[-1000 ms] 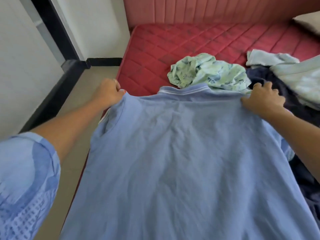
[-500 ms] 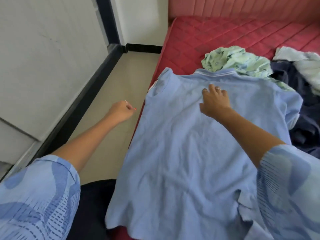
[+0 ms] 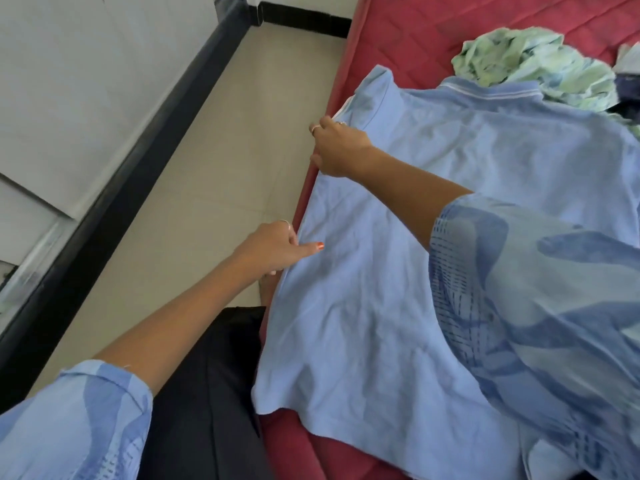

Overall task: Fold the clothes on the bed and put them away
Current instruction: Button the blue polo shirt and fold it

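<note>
Both hands (image 3: 273, 247) (image 3: 337, 148) grip the blue shirt (image 3: 363, 306) beside crumpled green garment (image 3: 540, 67).

The tiled floor (image 3: 221, 161) between the wall skirting (image 3: 145, 168) and the bed (image 3: 408, 39) forms an open strip along the mattress edge. The blue shirt (image 3: 398, 289) covers the near mattress to that edge, where the left hand (image 3: 277, 247) and right hand (image 3: 337, 150) grip it. Beyond the collar, a crumpled green garment (image 3: 540, 67) blocks the right side; bare mattress lies to its left.
</note>
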`<action>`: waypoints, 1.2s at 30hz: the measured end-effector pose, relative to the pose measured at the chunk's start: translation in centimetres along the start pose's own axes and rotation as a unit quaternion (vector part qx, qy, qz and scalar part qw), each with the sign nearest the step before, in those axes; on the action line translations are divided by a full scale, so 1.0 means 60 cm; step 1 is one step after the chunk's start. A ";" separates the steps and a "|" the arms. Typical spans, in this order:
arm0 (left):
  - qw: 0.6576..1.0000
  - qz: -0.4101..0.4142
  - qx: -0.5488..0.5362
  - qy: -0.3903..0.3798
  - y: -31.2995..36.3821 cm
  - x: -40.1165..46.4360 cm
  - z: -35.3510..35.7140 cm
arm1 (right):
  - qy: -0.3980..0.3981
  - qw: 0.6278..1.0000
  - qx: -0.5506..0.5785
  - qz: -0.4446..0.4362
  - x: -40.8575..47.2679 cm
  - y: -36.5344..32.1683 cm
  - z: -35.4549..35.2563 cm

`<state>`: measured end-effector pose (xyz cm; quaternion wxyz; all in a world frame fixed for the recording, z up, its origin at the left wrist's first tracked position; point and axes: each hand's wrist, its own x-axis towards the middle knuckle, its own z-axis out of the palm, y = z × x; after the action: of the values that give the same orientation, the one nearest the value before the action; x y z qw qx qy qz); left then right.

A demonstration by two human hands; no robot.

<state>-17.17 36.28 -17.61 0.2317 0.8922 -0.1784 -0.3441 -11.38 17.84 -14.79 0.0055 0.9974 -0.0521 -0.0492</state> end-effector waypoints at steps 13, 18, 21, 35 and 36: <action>0.998 0.005 0.059 0.012 -0.031 -0.060 0.060 | -0.030 0.984 -0.017 0.176 0.106 0.030 0.063; 0.993 0.109 0.021 0.044 -0.058 -0.098 0.065 | 0.011 0.974 0.063 0.215 0.109 0.045 0.070; 0.976 0.155 -0.107 0.112 -0.045 -0.120 0.057 | 0.069 0.965 0.125 0.221 0.104 0.073 0.049; 0.946 0.197 0.254 -0.041 0.127 -0.247 0.121 | 0.397 0.675 0.538 0.314 -0.026 0.295 -0.059; 0.945 0.225 0.237 -0.004 0.146 -0.251 0.137 | 0.413 0.642 0.550 0.340 -0.043 0.324 -0.048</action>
<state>-34.80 33.80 -10.27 0.0845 0.8564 -0.4521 -0.2346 -15.67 -1.21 -11.33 -0.5067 0.6456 -0.3974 0.4104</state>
